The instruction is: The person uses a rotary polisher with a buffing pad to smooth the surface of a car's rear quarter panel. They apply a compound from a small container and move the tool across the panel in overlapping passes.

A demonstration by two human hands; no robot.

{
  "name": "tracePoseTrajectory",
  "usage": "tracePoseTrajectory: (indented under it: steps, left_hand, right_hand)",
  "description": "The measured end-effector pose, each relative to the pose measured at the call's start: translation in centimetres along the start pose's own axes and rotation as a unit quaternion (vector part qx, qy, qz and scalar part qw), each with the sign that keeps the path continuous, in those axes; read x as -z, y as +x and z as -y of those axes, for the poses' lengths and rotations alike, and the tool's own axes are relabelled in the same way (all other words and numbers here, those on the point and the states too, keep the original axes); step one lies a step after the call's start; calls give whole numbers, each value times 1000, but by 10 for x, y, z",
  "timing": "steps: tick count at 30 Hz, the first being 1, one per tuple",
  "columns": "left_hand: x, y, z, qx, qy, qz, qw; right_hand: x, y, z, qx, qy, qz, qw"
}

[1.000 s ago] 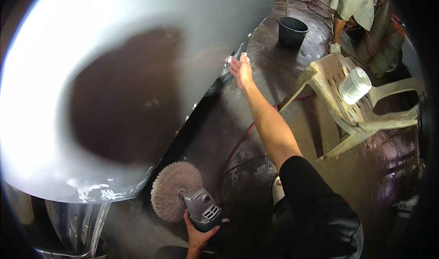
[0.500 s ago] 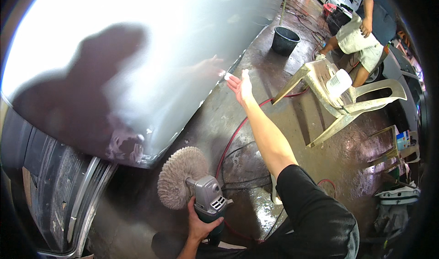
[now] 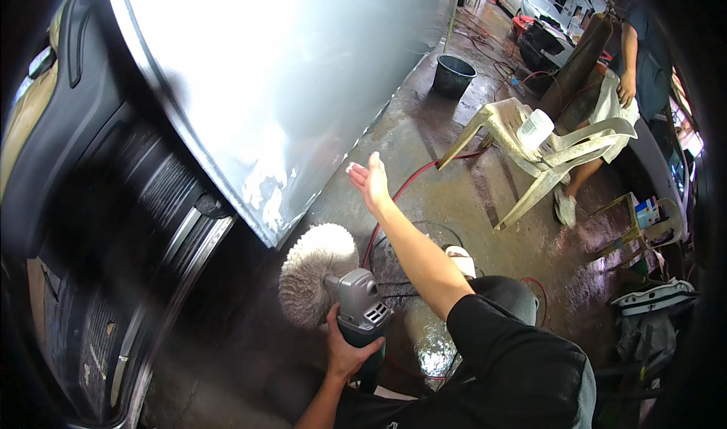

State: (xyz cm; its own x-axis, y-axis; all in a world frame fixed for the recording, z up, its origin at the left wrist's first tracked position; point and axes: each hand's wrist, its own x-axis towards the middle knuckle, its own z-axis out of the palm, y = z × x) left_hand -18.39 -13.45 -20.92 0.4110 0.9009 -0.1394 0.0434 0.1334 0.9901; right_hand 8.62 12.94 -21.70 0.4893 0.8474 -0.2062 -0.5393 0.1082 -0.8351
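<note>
At lower centre the left grip [image 3: 348, 350] is clamped around a rotary polisher [image 3: 360, 299] with a wool pad [image 3: 314, 275], while the right grip [image 3: 371, 182], thumb and fingers apart, hangs mid-frame near the silver car panel [image 3: 303, 88].

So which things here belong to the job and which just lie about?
Seemingly in use:
power tool with fluffy pad, in left hand
white-smeared panel, near right hand

Seemingly lying about:
black bucket
plastic chair (its white tub: can't tell)
</note>
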Motion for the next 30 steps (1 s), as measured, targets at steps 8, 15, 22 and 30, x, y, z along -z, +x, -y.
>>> tracePoseTrajectory:
  steps: [8,15,22,30]
  left_hand:
    - [4,3,11,-5,-14,-11,1000]
    - [28,-6,32,5,54,43,998]
    - [6,-14,34,-69,99,96,988]
    - [-12,12,71,-57,80,144,985]
  right_hand:
    - [-34,-103,-19,-9,37,51,998]
    - [-104,-197,34,70,74,109,989]
    - [-155,-276,41,150,61,227,960]
    - [-236,-292,110,395,-3,261,881]
